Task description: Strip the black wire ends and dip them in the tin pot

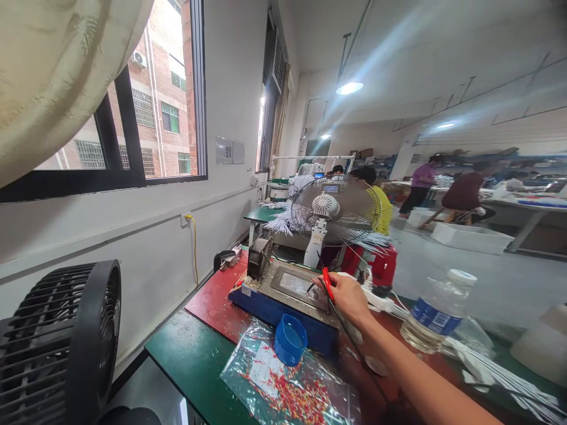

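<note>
My right hand (348,295) reaches in from the lower right, its fingers closed around a black cable with a red part (328,284) near its end. The cable trails below my wrist toward the bottom edge. Thin dark ends stick out left of my fingers, over the shiny rectangular well of a blue-sided solder pot (283,316). Whether those ends touch the metal I cannot tell. A blue plastic cup (290,340) stands in front of the pot, on a clear bag (248,369) with many small red and yellow pieces. My left hand is out of view.
A small blower (260,258) sits on the pot's left end. At the right are a clear bottle (432,316), a white power strip (376,300) and bundled white cables (509,378). A black fan (66,336) stands left; a larger fan (325,206) and people are beyond.
</note>
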Demonstrator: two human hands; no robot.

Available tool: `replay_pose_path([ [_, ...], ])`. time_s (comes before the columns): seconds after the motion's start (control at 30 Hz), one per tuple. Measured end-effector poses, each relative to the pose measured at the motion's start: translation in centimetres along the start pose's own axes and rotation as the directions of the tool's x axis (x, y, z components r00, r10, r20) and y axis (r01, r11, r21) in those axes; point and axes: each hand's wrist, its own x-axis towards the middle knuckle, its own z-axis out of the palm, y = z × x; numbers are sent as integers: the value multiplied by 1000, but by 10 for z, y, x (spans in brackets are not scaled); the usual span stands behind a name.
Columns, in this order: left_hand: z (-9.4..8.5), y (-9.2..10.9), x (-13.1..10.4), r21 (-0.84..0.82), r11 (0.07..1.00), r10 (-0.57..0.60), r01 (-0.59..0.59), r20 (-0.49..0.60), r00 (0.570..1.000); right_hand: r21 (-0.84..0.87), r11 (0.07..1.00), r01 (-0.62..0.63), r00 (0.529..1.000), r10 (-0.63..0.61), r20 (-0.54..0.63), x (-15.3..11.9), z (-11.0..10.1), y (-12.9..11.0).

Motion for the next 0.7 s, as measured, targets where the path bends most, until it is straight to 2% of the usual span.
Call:
replay_pose_path([
  [0.1,-18,-5,-14,5,1000,-18,18,4,1000,1,1000,5,1000,-5,-12,0,0,1],
  [0.3,-70,-24,-61,29,996,-79,80,-17,997,-4,1000,3,1000,-3,-1,-1,-1,-2],
  [0.4,-86,-31,-78,44,994,-103,104,-26,994,-7,1000,-11,1000,11,6,-1,-1,-3],
  [0.53,-91,-30,-86,56,993,-107,107,-13,994,-6,1000,-26,1000,26,1,-2,-1,-3],
  [0.7,-74,-17,-78,66,994,-91,88,33,995,2,999,-38,999,38,-21,-4,-3,-3],
])
